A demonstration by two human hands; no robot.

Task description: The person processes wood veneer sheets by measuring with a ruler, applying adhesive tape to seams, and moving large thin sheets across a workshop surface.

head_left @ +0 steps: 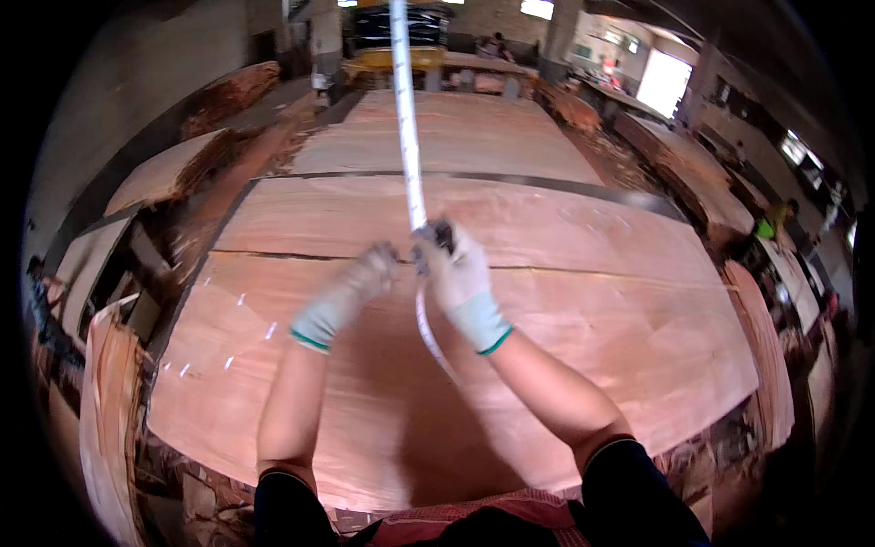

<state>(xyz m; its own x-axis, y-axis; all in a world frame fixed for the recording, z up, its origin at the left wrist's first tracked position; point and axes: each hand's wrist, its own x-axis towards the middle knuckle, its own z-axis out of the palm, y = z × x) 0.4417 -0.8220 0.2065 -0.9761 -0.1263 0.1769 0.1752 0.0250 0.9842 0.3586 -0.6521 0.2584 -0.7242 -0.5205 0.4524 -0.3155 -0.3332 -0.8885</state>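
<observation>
A long white tape with small dark marks hangs down from above. My right hand, in a white work glove with a green-edged cuff and dark fingertips, is closed on it over the middle of the sheet. The tape's loose tail curls below that hand. Just to the left, apart from the tape, is my left hand in a matching glove; motion smears its fingers. Beneath both hands lies a wide reddish wood veneer sheet, with a dark seam running across it.
Small white tape pieces dot the sheet's left part. A dark bar crosses the far side, with more veneer beyond. Veneer stacks stand at left and right. Wood scraps lie near me; a person in green is far right.
</observation>
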